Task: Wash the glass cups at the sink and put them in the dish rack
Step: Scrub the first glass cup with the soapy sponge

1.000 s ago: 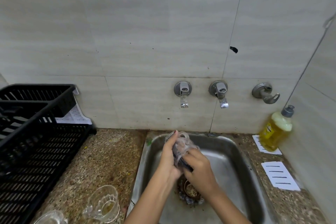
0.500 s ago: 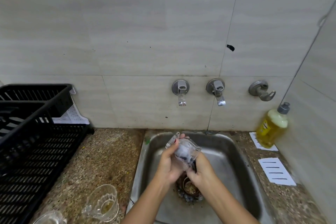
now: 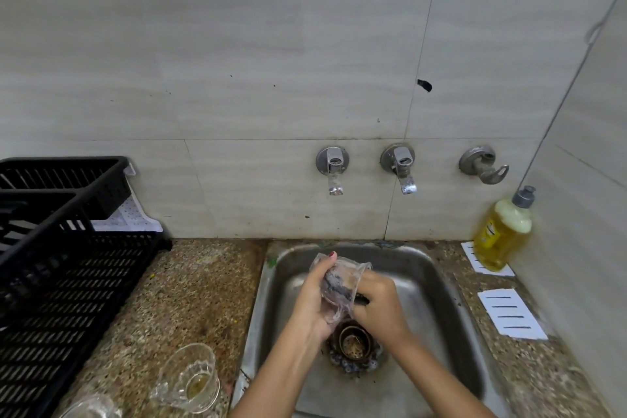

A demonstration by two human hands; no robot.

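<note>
Over the steel sink (image 3: pixel 441 285) my left hand (image 3: pixel 310 302) grips a clear glass cup (image 3: pixel 342 285), which is tilted with its mouth toward the right. My right hand (image 3: pixel 378 302) holds a dark scrubber (image 3: pixel 334 283) pushed inside the cup. A second glass cup (image 3: pixel 190 377) with a little yellowish liquid stands on the counter left of the sink. Part of a third glass cup (image 3: pixel 90 409) shows at the bottom left edge. The black dish rack (image 3: pixel 57 282) stands on the left.
Three wall taps (image 3: pixel 334 170) (image 3: pixel 402 166) (image 3: pixel 485 166) sit above the sink, with no water running. A yellow soap bottle (image 3: pixel 505 231) stands at the right corner. White paper labels (image 3: pixel 510 314) lie on the speckled counter (image 3: pixel 190 302). The drain strainer (image 3: pixel 353 344) sits below my hands.
My hands have kept working the scrubber in the cup, which has turned and tilted with its mouth more to the right. The hands stay over the drain.
</note>
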